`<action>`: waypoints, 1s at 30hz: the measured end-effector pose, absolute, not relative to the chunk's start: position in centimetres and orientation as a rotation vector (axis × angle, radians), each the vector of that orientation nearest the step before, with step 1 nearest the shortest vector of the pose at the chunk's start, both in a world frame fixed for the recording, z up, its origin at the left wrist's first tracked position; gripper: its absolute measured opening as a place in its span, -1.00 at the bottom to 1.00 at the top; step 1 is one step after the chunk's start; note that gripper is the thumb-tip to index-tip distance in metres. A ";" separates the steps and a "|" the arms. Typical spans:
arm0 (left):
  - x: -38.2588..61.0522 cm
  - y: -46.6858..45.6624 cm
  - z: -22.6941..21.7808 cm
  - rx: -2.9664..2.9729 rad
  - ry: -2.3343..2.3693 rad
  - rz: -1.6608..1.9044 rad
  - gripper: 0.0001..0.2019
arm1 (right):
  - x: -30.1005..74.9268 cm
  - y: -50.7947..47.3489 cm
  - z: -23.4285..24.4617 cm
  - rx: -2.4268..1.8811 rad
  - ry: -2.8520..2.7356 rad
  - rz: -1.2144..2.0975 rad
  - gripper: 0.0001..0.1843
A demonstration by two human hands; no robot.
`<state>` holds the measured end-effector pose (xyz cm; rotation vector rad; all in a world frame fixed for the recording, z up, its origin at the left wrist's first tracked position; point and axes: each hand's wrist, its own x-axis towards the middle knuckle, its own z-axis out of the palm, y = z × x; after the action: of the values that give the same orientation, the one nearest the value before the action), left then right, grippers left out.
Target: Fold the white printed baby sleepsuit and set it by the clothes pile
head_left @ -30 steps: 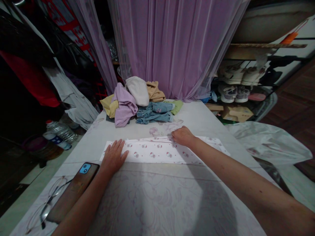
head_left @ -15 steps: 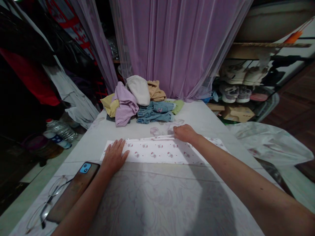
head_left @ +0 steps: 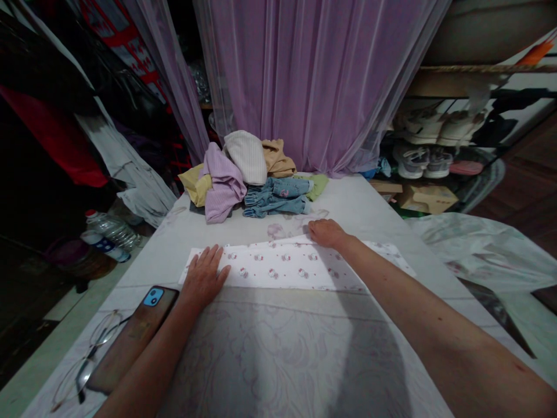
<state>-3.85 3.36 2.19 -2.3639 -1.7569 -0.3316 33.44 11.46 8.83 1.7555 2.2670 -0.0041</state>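
In the head view, the only one, take the printed white cloth (head_left: 274,274) as the middle of a dial, with 12 o'clock straight ahead of the person. The cloth lies on the near-middle part of the table (head_left: 361,203) as a long, narrow band running from 9 to 3. The left hand (head_left: 204,276) rests palm down on its 9 o'clock end, fingers loosely spread, gripping nothing. The right hand (head_left: 328,233), at about 1 o'clock, has its fingers drawn narrow and seems to pinch the far edge, which rises slightly there. As far as can be judged, the cloth is already doubled into a strip and mostly smooth; what looks left is that raised far edge, not yet lying flat. How many layers it has cannot be told. Toward 11 o'clock, well apart from the hands, a lilac garment (head_left: 221,183), a striped white one (head_left: 246,159), a tan one (head_left: 278,161) and blue denim (head_left: 278,200) lie heaped and rumpled, so none of these appears neatly laid out. At 8 o'clock, a phone (head_left: 130,342) sits by the left forearm, with glasses (head_left: 92,351) just beside it.
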 end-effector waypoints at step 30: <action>-3.8 3.4 2.1 -2.366 -1.777 -0.326 -0.44 | 35.8 11.2 10.5 1.408 2.414 -0.167 -0.64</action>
<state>-3.82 3.40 2.11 -2.3660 -1.7767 -0.3258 35.82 11.23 10.50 1.4081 2.4136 -0.1668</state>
